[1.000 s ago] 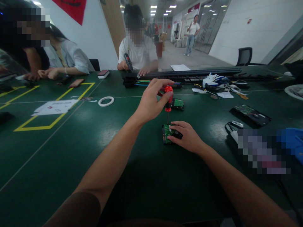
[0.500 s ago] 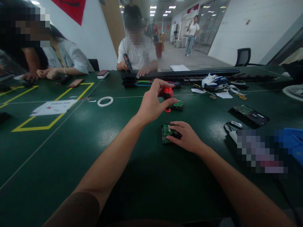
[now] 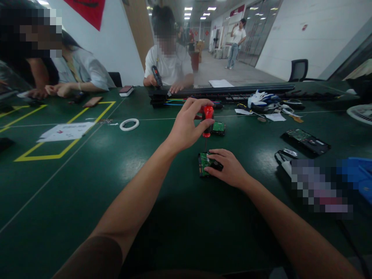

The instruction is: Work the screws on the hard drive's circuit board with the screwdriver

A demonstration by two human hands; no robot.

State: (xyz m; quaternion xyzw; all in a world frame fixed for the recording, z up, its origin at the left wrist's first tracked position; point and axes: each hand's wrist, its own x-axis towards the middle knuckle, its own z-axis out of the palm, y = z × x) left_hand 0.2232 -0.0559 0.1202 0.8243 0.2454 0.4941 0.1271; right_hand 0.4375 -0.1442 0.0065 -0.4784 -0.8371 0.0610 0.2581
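My left hand (image 3: 188, 122) is closed around the red and black handle of a screwdriver (image 3: 208, 112). The screwdriver stands upright, its thin shaft pointing down at the far edge of a hard drive (image 3: 204, 164); I cannot make out what the tip touches. Green circuit board faces up on the drive, which lies flat on the green table (image 3: 162, 224). From the right, my right hand (image 3: 228, 166) grips the drive, thumb and fingers spread over its board and sides. Just behind the screwdriver lies a second hard drive (image 3: 219, 128).
A larger drive (image 3: 305, 141) and a white power strip (image 3: 287, 167) lie to the right. White-and-blue gloves (image 3: 261, 99) rest farther back, near long black rails (image 3: 232, 91). A tape roll (image 3: 129, 124) and papers (image 3: 65, 131) are on the left. Across the table a person holds a power tool (image 3: 156, 76).
The screwdriver handle has turned slightly, and my left thumb and fingers have shifted around it. My right hand and the drive stay in place.
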